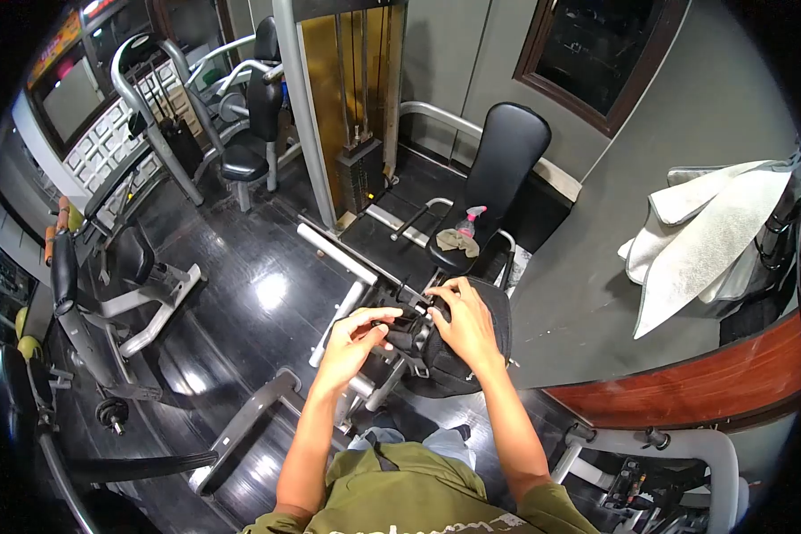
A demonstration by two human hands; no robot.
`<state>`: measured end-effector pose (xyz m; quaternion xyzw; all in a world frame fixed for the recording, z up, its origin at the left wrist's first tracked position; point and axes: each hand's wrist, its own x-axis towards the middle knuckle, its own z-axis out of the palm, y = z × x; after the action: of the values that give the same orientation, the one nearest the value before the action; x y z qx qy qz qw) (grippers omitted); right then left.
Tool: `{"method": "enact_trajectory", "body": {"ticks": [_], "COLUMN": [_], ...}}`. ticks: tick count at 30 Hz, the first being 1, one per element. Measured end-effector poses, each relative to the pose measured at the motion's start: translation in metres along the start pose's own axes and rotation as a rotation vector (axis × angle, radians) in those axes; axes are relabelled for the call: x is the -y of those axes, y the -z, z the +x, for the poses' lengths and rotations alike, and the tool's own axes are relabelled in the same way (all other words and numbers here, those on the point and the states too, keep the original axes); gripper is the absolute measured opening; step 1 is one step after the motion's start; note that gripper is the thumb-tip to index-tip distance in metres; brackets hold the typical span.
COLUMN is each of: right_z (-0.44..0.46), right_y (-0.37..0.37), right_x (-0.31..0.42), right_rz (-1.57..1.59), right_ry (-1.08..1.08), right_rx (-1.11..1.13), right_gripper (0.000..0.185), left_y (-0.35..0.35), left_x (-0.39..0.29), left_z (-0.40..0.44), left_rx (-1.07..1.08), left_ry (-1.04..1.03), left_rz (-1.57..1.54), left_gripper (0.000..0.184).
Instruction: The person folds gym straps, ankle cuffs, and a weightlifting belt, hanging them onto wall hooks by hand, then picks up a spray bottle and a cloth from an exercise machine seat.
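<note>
A black bag (481,311) rests in front of me on a machine's frame, near the middle of the view. My left hand (361,338) is at the bag's left side, its thumb and fingers closed on something dark, perhaps a strap, too small to name. Over the top of the bag lies my right hand (461,322), fingers bent and a little apart, its fingertips near a small dark and silver part. Behind the bag, a bottle with a pink cap (468,222) and a crumpled cloth (457,242) sit on a black machine seat (454,258).
Grey machine frames (249,427) stand on the dark floor to the left. A weight stack (361,173) is ahead. White towels (703,231) hang at the right above a reddish wooden panel (676,383). Another frame (712,454) stands at lower right.
</note>
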<state>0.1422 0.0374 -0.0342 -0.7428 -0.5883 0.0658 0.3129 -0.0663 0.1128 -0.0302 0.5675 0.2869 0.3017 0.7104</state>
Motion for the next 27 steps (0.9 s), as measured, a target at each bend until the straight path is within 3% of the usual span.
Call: {"method": "enact_trajectory", "body": {"ticks": [6,7,8,10,11,12,15,18,20,22,24,25,27], "right_z": [-0.018,-0.022,-0.029,-0.04,-0.044,-0.052,-0.063,-0.058,-0.058,-0.061,-0.06,-0.06,-0.06], "right_y": [-0.006,-0.004,-0.003,0.006,0.014,0.011,0.004,-0.004,-0.004,-0.001,-0.002,0.003,0.02], "right_x": [0.011,0.009,0.007,0.009,0.011,0.009,0.01,0.007,0.006,0.016,0.025,0.036,0.036], "right_rz": [-0.012,0.08,0.083,0.312,0.464,0.51,0.565,0.68,0.927,0.926,1.014,1.117,1.106], "right_ry": [0.055,0.065,0.066,0.18,0.1,0.113,0.118,0.086,0.041,-0.019,-0.062,-0.229,-0.34], "right_rx": [-0.048,0.023,0.023,0.239,0.451,0.455,0.387,0.269,0.238,0.206,0.053,0.044,0.065], "right_gripper": [0.023,0.037,0.037,0.057,0.071,0.071,0.065,0.049,0.03,0.021,0.011,0.001,0.008], "left_y": [-0.004,-0.004,-0.003,-0.002,-0.002,-0.003,-0.003,-0.004,-0.006,-0.007,-0.01,-0.012,-0.024], "left_x": [-0.003,-0.004,-0.006,-0.009,-0.011,-0.014,-0.014,-0.02,-0.026,-0.027,-0.032,-0.037,-0.046], "left_z": [-0.004,-0.005,-0.006,-0.008,-0.009,-0.009,-0.01,-0.01,-0.011,-0.009,-0.008,-0.01,-0.017], "left_rx": [-0.006,-0.016,-0.018,-0.013,-0.015,-0.015,-0.028,-0.044,-0.039,-0.025,0.006,0.024,0.036], "left_ry": [-0.001,0.023,0.024,0.012,0.013,0.018,0.033,0.043,0.035,0.003,-0.168,-0.154,-0.157], "left_rz": [-0.009,-0.025,-0.022,-0.099,-0.098,-0.137,-0.247,-0.325,-0.365,-0.37,-0.213,-0.188,-0.149], "left_gripper": [0.026,0.025,0.025,0.026,0.026,0.026,0.024,0.021,0.022,0.026,0.03,0.042,0.049]}}
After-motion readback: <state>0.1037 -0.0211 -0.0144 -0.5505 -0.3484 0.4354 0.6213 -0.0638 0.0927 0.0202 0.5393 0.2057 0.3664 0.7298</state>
